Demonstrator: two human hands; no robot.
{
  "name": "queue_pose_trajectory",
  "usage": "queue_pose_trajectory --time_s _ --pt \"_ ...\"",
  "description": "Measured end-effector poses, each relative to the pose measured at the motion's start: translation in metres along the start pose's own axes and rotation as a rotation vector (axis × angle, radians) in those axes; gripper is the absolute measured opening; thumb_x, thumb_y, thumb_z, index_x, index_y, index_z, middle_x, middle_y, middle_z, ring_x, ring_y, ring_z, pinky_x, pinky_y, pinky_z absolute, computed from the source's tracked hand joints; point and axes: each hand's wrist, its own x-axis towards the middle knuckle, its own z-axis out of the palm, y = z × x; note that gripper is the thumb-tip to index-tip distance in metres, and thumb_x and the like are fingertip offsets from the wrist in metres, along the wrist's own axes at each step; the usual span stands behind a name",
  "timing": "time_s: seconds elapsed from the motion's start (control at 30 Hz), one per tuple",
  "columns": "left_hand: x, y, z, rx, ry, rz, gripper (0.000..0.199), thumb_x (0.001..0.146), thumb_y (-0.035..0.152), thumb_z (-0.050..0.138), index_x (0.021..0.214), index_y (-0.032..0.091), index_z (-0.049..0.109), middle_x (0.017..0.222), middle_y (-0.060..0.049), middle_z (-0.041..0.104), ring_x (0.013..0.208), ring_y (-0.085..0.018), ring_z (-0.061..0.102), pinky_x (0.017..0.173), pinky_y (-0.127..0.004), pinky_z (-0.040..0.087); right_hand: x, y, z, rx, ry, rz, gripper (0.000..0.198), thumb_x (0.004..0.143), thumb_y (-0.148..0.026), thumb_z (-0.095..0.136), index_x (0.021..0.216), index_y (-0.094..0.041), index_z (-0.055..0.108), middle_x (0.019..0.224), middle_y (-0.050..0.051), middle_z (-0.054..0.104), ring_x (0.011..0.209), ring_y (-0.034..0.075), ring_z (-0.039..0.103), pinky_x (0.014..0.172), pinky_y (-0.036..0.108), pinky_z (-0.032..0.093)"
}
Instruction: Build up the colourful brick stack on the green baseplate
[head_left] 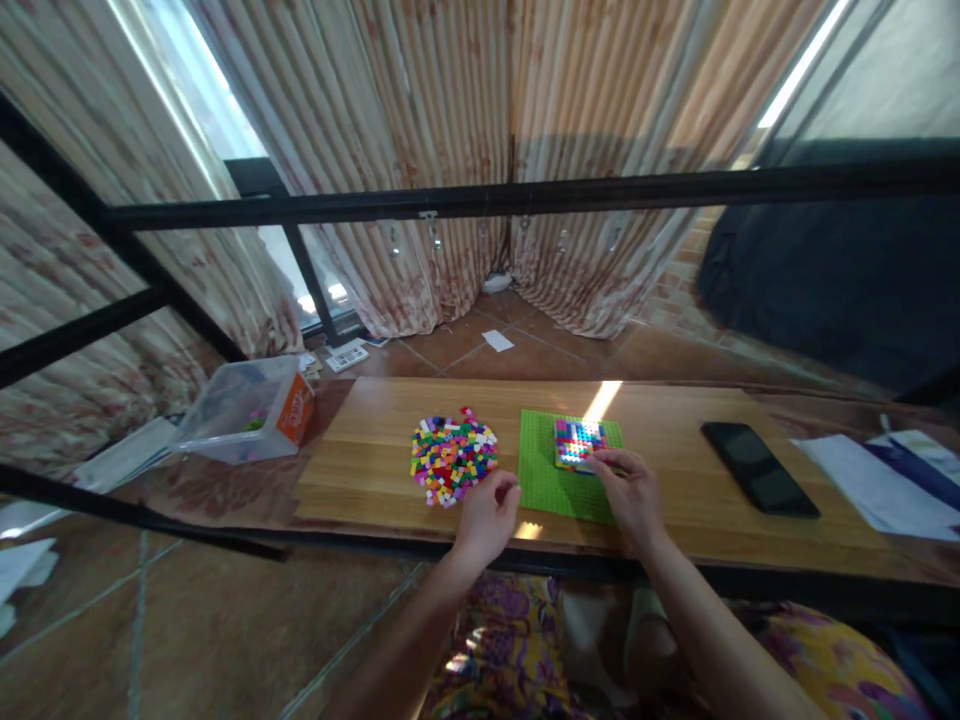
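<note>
At the centre of the frame, a loose heap of small multicoloured plastic bricks (452, 452) lies on a pale wooden tabletop (367, 430). To its right is a flat green studded baseplate (537, 460), bearing a low rectangular multicoloured brick block (574, 442). The left hand (487, 515) rests at the heap's lower right edge, fingers curled in; whether it holds a brick cannot be told. The right hand (631, 492) is partly closed, thumb and forefinger together at the block's lower right corner, apparently to steady or press it; any piece between them is hidden. Heap and baseplate lie side by side, presumably so that each hand has one within reach. A black rectangular phone (759, 468) lies apart at right, seemingly clear of the work.
</note>
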Motion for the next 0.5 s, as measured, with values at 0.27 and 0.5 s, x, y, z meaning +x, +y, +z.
queue_pose_trajectory --time_s 0.27,0.5 --pt "-0.016 -0.024 -0.037 0.107 -0.086 0.148 0.011 0.081 0.025 0.054 0.084 0.019 0.063 0.073 -0.003 0.061 0.07 -0.015 0.056 0.067 -0.025 0.043 -0.011 -0.053 0.052 -0.31 -0.089 -0.461 0.019 0.085 -0.031 0.052 0.087 -0.022 0.068 0.098 0.009 0.063 0.097 0.024 0.056 0.089 0.041 0.043" --pt "-0.015 -0.022 -0.041 0.031 -0.185 0.141 0.012 0.082 0.026 0.054 0.089 0.018 0.061 0.075 -0.002 0.058 0.068 -0.013 0.052 0.064 -0.024 0.04 0.003 -0.063 0.125 -0.36 -0.504 -0.517 0.025 0.087 -0.025 0.047 0.095 -0.021 0.071 0.1 0.009 0.062 0.095 0.023 0.055 0.088 0.036 0.042"
